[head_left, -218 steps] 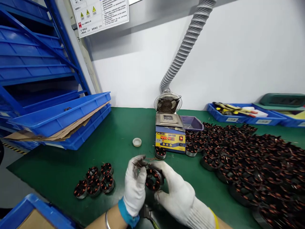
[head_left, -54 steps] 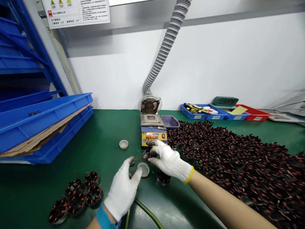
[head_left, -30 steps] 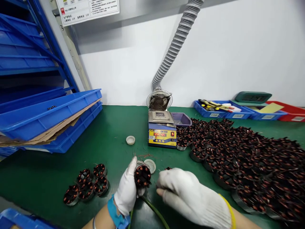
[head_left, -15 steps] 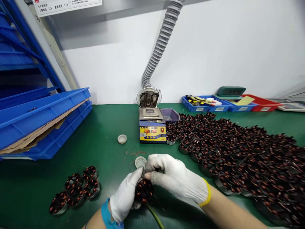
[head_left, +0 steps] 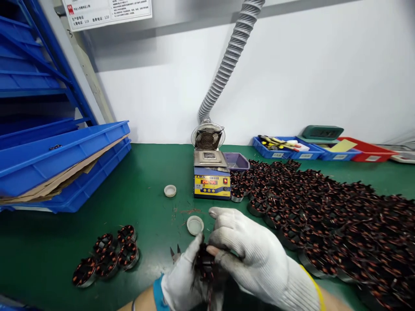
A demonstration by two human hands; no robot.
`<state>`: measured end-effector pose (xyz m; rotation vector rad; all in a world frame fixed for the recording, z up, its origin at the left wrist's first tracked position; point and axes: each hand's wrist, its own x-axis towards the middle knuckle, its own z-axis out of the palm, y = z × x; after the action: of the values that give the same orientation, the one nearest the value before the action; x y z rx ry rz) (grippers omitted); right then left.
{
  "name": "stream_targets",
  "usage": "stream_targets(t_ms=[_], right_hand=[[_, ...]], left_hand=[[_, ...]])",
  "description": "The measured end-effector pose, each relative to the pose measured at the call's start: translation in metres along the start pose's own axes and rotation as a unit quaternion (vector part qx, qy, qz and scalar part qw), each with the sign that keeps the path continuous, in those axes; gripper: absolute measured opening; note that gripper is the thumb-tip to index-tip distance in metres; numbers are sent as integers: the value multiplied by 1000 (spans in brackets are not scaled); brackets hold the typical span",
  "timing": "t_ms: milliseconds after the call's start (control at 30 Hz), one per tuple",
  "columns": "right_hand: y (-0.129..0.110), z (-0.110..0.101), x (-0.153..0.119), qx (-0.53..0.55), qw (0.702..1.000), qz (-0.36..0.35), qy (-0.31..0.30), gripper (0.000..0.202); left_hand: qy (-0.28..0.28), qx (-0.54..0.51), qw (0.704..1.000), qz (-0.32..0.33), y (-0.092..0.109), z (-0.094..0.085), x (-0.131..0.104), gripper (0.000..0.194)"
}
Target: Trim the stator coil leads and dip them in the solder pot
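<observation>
My left hand (head_left: 185,276), in a white glove, is closed around a black ring-shaped coil part (head_left: 206,263) with copper windings, low in the middle of the head view. My right hand (head_left: 259,255), gloved in white with a yellow cuff, has its thumb and index finger pressed at the coil part's upper right; whatever lies between these fingertips is hidden. Just left of my left hand, the tips of a pair of cutters (head_left: 175,253) point upward on the table. A small white dish (head_left: 195,225) stands beyond the hands.
Several coil parts (head_left: 106,263) lie at the left, with a large pile (head_left: 311,207) at the right. Behind are a yellow-fronted soldering unit (head_left: 212,186), a second dish (head_left: 170,191) and a purple tray (head_left: 236,161). Blue bins (head_left: 65,160) stand at the left edge.
The coil part is tilted differently in my left hand, and my right hand has turned over beside it. The cutters' tips now show. The whole view has shifted slightly.
</observation>
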<state>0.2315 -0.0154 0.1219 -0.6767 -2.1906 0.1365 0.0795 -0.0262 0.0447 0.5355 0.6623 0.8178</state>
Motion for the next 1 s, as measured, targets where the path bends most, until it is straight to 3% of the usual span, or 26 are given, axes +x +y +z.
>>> stream_targets(t_ms=[100,167,200,267,300,333,400,467,533,600,700,800,867,967,1000], right_hand=[[7,5,-4,58,997,58,-5,16],[16,5,-4,156,971,180,20,23],[22,4,-3,223,942,247,51,28],[34,0,-2,336,875,328,117,38],[38,-2,-2,356,863,335,130,38],[41,-4,-3,343,871,333,117,33],[40,-2,-6,249,913,324,12,20],[33,5,-12,155,937,290,-120,62],[25,16,-19,124,949,219,-188,77],[23,27,-24,111,969,143,-166,71],[31,39,-27,29,995,66,-69,70],[42,42,-26,-87,995,33,-39,73],[45,39,-24,-143,988,37,-45,73],[46,34,-21,-174,984,37,-35,72],[45,32,-21,-172,984,34,-27,71]], left_hand=[[33,93,989,109,10,0,-8,59],[97,181,952,229,22,-2,-12,58],[119,211,935,259,27,-4,-14,59],[115,226,936,245,35,-9,-14,65],[98,211,949,213,37,-12,-14,68],[74,193,963,171,38,-15,-13,71],[48,168,979,102,36,-19,-11,72],[53,175,981,69,34,-21,-11,73],[50,204,976,55,34,-20,-12,75],[35,233,969,75,37,-16,-14,76],[26,309,939,151,45,-9,-19,60],[112,442,868,197,52,-7,-25,26],[129,501,838,173,58,-9,-31,27],[48,491,863,110,69,-11,-40,32],[54,464,877,114,72,-11,-41,33]])
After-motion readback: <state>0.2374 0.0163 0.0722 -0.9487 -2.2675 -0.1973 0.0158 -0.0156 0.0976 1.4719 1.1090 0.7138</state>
